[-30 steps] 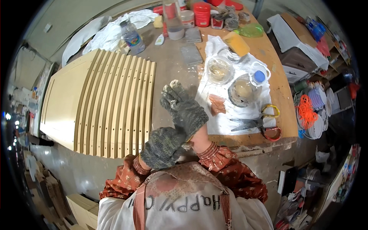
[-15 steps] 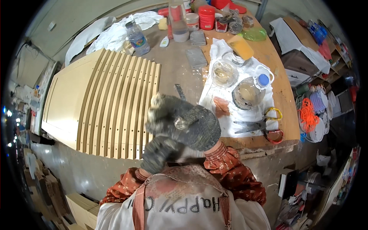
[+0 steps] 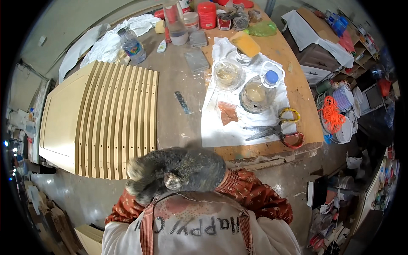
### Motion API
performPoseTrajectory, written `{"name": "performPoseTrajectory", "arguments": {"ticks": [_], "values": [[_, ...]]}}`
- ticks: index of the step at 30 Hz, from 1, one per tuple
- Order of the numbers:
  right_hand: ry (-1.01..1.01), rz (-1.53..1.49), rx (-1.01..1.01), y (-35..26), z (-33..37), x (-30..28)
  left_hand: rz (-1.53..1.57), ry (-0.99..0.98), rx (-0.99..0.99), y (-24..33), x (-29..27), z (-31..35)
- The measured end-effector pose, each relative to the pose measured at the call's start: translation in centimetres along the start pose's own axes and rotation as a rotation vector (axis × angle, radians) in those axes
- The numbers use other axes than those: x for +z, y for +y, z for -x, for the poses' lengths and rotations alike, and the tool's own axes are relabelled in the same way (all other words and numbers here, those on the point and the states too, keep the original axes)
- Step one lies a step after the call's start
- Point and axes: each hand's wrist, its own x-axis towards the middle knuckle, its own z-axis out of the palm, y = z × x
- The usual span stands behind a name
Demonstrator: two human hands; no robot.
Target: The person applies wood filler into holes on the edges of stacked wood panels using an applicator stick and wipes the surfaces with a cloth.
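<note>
A: Where are the hands right now?

B: Low, close to the person's body, by the near edge of the table (image 3: pixel 172 131). The right hand (image 3: pixel 178 173) reaches across to the left, wearing a dark grey knitted glove (image 3: pixel 202 170) with whitish patches at the fingertips and thumb.

A: And the left hand (image 3: pixel 146 196)?

B: Mostly hidden beneath the right one, so I can't tell how its fingers stand.

A: Is the right one gripping anything?

B: Its fingers bend down over the left hand, but I can't tell whether they grasp it or simply lie there.

A: What's nearest to them?

B: The cream panels (image 3: pixel 114 123), overlapping in a row on the left of the table, edges dotted with small dark holes. Their near right corner is just beside the glove's fingers. Farther back, a narrow dark strip (image 3: pixel 182 103) lies on the bare surface.

A: And on the right?

B: A white cloth (image 3: pixel 212 134) carrying scissors (image 3: pixel 278 130) with one red and one yellow loop, a brown patch of sheet (image 3: pixel 228 113), a clear round bowl (image 3: pixel 228 75) and a clear jug (image 3: pixel 255 98) with a blue cap. An orange-yellow sponge (image 3: pixel 245 44) is at its far end.
</note>
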Motion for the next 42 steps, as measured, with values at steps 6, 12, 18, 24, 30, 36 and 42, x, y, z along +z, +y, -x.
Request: {"name": "performPoseTrajectory", "arguments": {"ticks": [6,12,18,24,30,36,42], "values": [[-0.025,-0.178,0.092,0.4,0.0,0.0,0.319,-0.039,-0.024,3.2,-0.5,-3.3],[0.072,-0.166,0.125,-0.8,1.7,-0.5,0.893,-0.030,-0.155,3.6,1.9,-9.0],[0.484,-0.175,0.150,-3.6,5.8,-1.0,1.629,-0.150,-0.224,2.5,0.4,-13.9],[0.630,-0.517,-0.071,-3.6,10.8,-2.9,1.835,-0.011,-0.229,2.4,1.2,-14.6],[0.689,1.367,0.341,-3.8,13.2,-3.3,0.640,0.263,-0.376,-0.1,1.8,-16.5],[0.671,1.582,0.277,-1.8,13.8,-4.7,-0.436,0.158,-0.127,-1.9,4.0,-20.4],[0.689,1.487,0.259,-0.1,15.8,-6.7,-0.606,0.083,-0.215,-0.2,5.0,-21.5]]}}
